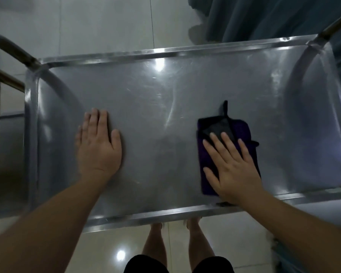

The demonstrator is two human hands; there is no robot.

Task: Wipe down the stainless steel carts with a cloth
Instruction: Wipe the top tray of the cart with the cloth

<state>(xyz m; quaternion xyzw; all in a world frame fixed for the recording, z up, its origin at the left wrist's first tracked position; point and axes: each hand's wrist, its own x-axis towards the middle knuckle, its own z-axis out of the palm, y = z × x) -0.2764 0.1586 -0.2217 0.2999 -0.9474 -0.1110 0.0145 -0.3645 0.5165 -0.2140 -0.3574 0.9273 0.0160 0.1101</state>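
Note:
A stainless steel cart (165, 91) fills the view, its flat top shelf ringed by a raised rim. A folded dark purple cloth (207, 154) with a black loop lies on the right half of the shelf. My right hand (230, 164) presses flat on the cloth, fingers straight and spread. On the left half of the shelf my left hand (98, 146) rests flat on the bare metal, fingers straight and together.
Curved tubular handles rise at the cart's left (10, 48) and right (335, 24) ends. A dark teal curtain (264, 18) hangs beyond the far right corner. Glossy tiled floor (106, 20) surrounds the cart. My own legs (175, 239) stand at the near edge.

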